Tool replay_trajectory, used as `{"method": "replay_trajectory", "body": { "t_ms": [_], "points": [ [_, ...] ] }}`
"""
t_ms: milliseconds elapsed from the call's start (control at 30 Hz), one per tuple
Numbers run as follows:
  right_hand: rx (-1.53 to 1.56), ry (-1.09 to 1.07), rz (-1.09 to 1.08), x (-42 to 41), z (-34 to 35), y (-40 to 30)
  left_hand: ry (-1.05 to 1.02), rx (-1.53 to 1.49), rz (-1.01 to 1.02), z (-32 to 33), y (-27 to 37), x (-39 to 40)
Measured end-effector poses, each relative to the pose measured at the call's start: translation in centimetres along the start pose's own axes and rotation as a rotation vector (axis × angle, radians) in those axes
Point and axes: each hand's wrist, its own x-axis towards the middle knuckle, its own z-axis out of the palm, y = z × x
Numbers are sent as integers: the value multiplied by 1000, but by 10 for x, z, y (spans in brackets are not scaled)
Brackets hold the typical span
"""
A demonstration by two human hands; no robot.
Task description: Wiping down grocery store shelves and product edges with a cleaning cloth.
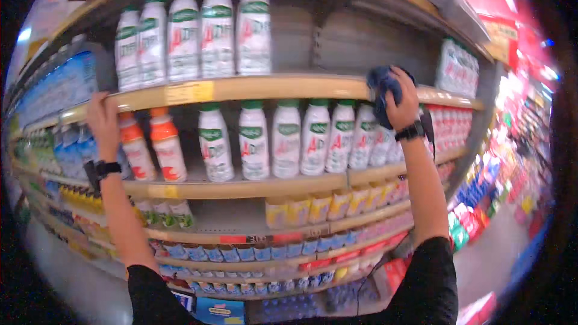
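My right hand [403,103] grips a dark blue cloth [384,92] against the front edge of an upper store shelf [289,88]. On the left, my left hand [103,119] rests at the same edge, its fingers over the top rim; it holds nothing that I can see. White bottles with green caps [219,31] stand on this shelf between my hands, grouped toward the left. Below them is a row of similar bottles [286,142], some partly behind my right hand. Two orange-capped bottles [167,146] stand just right of my left wrist.
Blue-wrapped bottle packs [67,76] fill the shelf's far left. A white multipack [457,65] stands at its right end. Yellow cartons [298,211] and small blue packs [216,253] line lower shelves. A blue box [220,310] lies near the floor. An aisle with colourful goods runs along the right.
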Motion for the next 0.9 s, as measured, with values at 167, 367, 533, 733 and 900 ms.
{"method": "replay_trajectory", "body": {
  "t_ms": [167,367,533,733,900],
  "points": [
    [-176,-49,79,-12,-22,47,29,-30,57,27,-20,6],
    [-206,85,158,-24,-38,83,-94,-80,-16,6,-22,10],
    [-184,168,211,-43,-63,122,-154,18,24,8,-41,15],
    [-153,175,227,-62,-94,180,-347,410,90,1,-67,7],
    [-96,108,31,-79,-115,232,-322,391,20,16,39,-63]
  ]
}}
